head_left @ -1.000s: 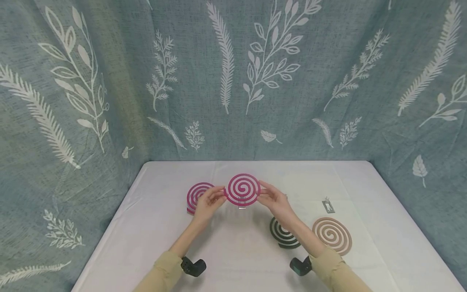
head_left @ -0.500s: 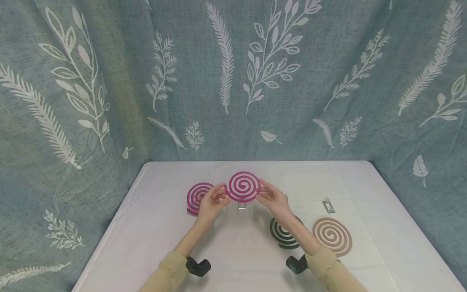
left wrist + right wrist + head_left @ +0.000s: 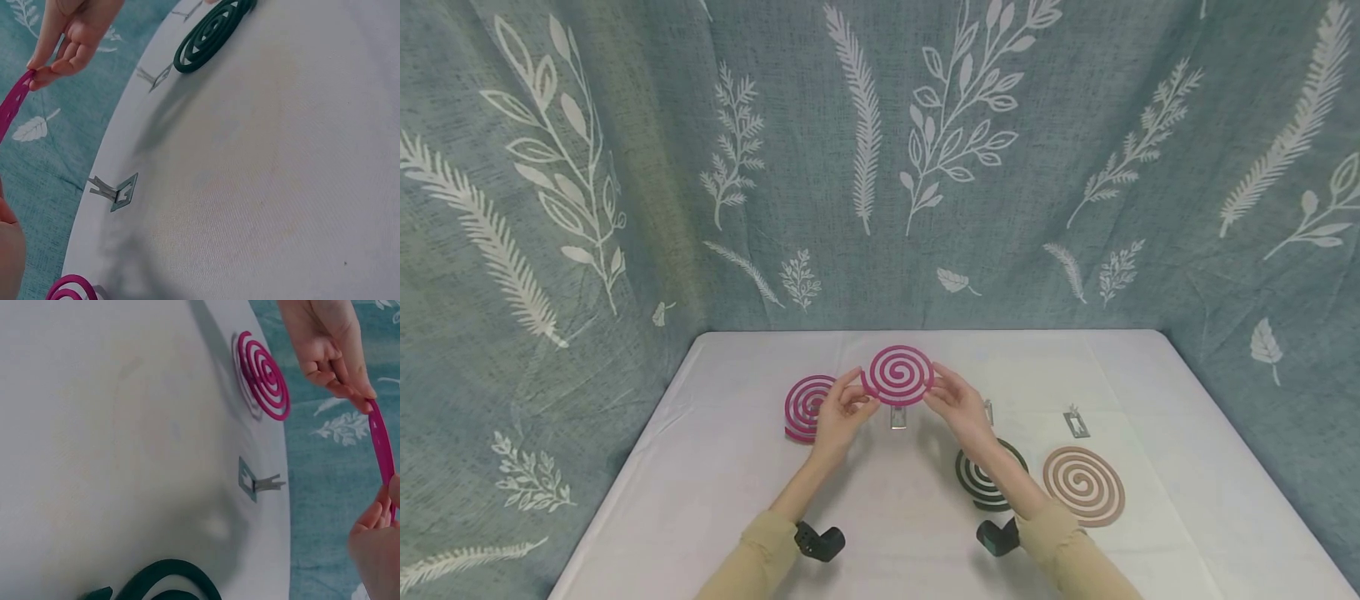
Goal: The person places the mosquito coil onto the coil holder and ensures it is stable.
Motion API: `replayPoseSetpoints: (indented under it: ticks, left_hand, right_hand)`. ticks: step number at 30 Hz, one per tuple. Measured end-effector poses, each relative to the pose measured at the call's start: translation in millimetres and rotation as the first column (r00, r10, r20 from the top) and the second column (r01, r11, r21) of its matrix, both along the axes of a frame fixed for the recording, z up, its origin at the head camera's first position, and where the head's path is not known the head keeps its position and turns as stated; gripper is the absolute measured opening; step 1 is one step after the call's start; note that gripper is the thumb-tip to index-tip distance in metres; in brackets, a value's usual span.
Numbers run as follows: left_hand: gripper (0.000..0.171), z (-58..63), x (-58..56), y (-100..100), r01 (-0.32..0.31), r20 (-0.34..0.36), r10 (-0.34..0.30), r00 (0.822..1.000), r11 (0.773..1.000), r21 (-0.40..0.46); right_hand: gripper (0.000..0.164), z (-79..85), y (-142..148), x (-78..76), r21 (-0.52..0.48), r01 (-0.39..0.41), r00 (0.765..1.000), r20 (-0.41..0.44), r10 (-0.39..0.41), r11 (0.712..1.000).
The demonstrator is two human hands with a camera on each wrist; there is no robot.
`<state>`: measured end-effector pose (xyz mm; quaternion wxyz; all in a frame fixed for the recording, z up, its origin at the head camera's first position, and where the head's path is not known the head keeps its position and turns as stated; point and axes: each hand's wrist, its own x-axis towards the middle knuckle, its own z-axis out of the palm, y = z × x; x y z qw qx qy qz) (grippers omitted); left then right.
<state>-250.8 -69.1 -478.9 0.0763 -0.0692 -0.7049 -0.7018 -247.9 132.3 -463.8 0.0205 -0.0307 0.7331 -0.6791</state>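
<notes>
Both hands hold a pink mosquito coil (image 3: 901, 375) by opposite edges, raised above the table and facing the head camera. My left hand (image 3: 842, 417) pinches its left rim, thumb below; my right hand (image 3: 958, 408) pinches the right rim. In the wrist views the coil (image 3: 381, 444) shows nearly edge-on between the fingertips. A small metal coil stand (image 3: 898, 418) sits on the table beyond, with its prongs sticking up in the left wrist view. A second pink coil (image 3: 801, 410) is partly hidden behind my left hand.
The right forearm partly covers a dark green coil (image 3: 977, 492). Right of it lies a brown coil (image 3: 1084, 486), with another metal stand (image 3: 1076, 422) behind. A further stand (image 3: 988, 411) peeks out beside my right hand. The white table (image 3: 737, 367) meets a leaf-patterned curtain (image 3: 880, 275).
Both hands have lifted slightly with the pink coil, which looks flatter to the head camera. More of the metal stand below it now shows. The other coils have stayed in place.
</notes>
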Motion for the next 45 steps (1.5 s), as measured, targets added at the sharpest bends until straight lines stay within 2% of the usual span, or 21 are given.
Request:
replayPoseSetpoints:
  ticks: [6, 10, 13, 14, 17, 20, 21, 26, 31, 33, 39, 45]
  left_hand:
    - [0.057, -5.1, -5.2, 4.3, -0.037, -0.017, 0.037, 0.999, 0.999, -0.004]
    - [0.056, -11.2, -8.8, 6.0, -0.039, -0.035, 0.039, 0.999, 0.999, -0.003]
    - [0.056, -18.6, -10.8, 6.2, -0.034, -0.108, 0.034, 0.994, 0.999, -0.001]
    - [0.056, -24.2, -13.4, 5.8, -0.021, -0.159, 0.024, 0.987, 1.000, 0.020]
    - [0.058, -30.3, -14.1, 6.6, -0.008, -0.216, 0.017, 0.976, 0.999, 0.041]
    - [0.058, -31.9, -14.6, 8.7, -0.020, -0.183, 0.027, 0.983, 0.999, 0.038]
    - [0.058, -28.2, -12.2, 10.1, -0.038, -0.136, 0.040, 0.990, 0.999, 0.015]
    - [0.057, -15.7, -5.0, 12.6, -0.055, -0.020, 0.054, 0.998, 0.998, -0.043]
    - [0.057, -2.8, 4.8, 13.6, -0.050, 0.014, 0.052, 0.999, 0.995, -0.084]
    - [0.057, -5.9, 3.7, 14.0, -0.055, 0.016, 0.057, 0.998, 0.994, -0.096]
    - [0.058, -28.5, -8.2, 13.1, -0.061, 0.015, 0.064, 0.998, 0.990, -0.128]
    - [0.058, -31.4, -11.1, 13.2, -0.053, 0.007, 0.054, 0.998, 0.989, -0.139]
  right_hand:
    - [0.051, -8.6, -2.7, -5.9, -0.033, 0.048, 0.999, -0.010, -0.048, 0.998]
    - [0.050, -14.3, -4.0, -9.3, -0.039, 0.071, 0.997, -0.002, -0.071, 0.997]
    - [0.050, -17.7, -4.5, -11.1, -0.034, 0.084, 0.996, 0.011, -0.083, 0.996]
    - [0.050, -18.6, -4.7, -11.4, -0.032, 0.088, 0.996, 0.015, -0.088, 0.996]
    - [0.051, -21.3, -5.2, -12.5, -0.015, 0.098, 0.995, 0.020, -0.098, 0.995]
    - [0.050, -24.8, -5.5, -13.7, 0.012, 0.111, 0.994, 0.014, -0.112, 0.994]
    - [0.050, -26.1, -5.6, -14.0, 0.023, 0.114, 0.993, 0.009, -0.114, 0.993]
    - [0.050, -31.6, -5.6, -14.8, 0.045, 0.116, 0.993, 0.000, -0.116, 0.992]
    - [0.050, -34.8, -6.0, -14.5, 0.071, 0.123, 0.992, 0.014, -0.125, 0.990]
    - [0.050, -35.8, -6.3, -13.8, 0.069, 0.129, 0.991, 0.023, -0.131, 0.989]
    - [0.051, -38.6, -6.4, -13.9, 0.068, 0.139, 0.990, 0.029, -0.141, 0.988]
    - [0.049, -38.8, -6.2, -14.5, 0.103, 0.141, 0.989, 0.040, -0.146, 0.985]
